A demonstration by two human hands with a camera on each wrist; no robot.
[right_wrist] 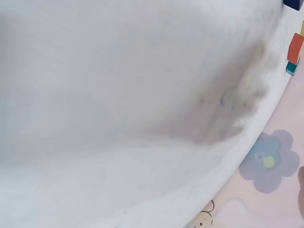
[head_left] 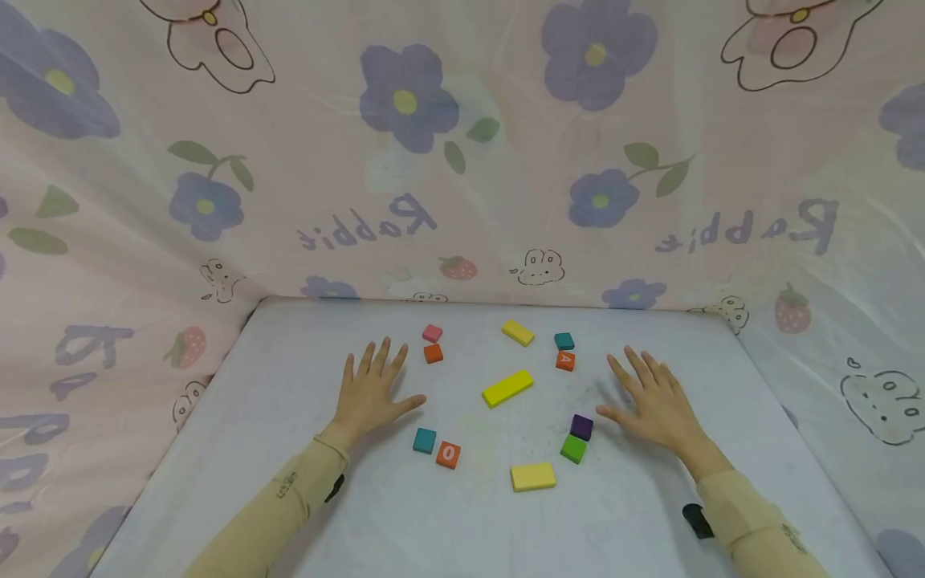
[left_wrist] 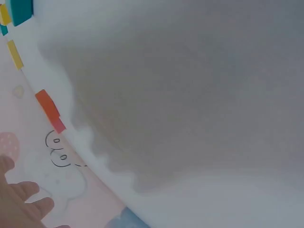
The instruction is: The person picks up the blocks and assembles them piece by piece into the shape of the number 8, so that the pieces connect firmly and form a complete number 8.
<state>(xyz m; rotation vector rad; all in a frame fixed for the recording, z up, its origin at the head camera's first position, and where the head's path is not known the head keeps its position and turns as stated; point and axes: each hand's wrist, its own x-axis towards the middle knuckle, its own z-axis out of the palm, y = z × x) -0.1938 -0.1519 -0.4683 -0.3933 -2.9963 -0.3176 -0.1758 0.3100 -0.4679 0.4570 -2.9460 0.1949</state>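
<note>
My left hand (head_left: 370, 395) hovers with spread fingers over the left of the white table, holding nothing. Nearest to it are a pink block (head_left: 432, 332) touching an orange block (head_left: 433, 353), and lower, a teal block (head_left: 425, 440) beside an orange block marked O (head_left: 448, 455). On the right, my right hand (head_left: 654, 405) is also spread and holds nothing. Close to its thumb lie a purple block (head_left: 581, 427) and a green block (head_left: 574, 449). Farther back sit a teal block (head_left: 564, 341) and an orange block marked A (head_left: 565, 360).
Down the middle lie three yellow blocks: a far one (head_left: 518, 332), a longer central one (head_left: 508, 388) and a near, wider one (head_left: 532, 477). A printed curtain (head_left: 491, 201) rises along the table's (head_left: 325, 530) back and sides.
</note>
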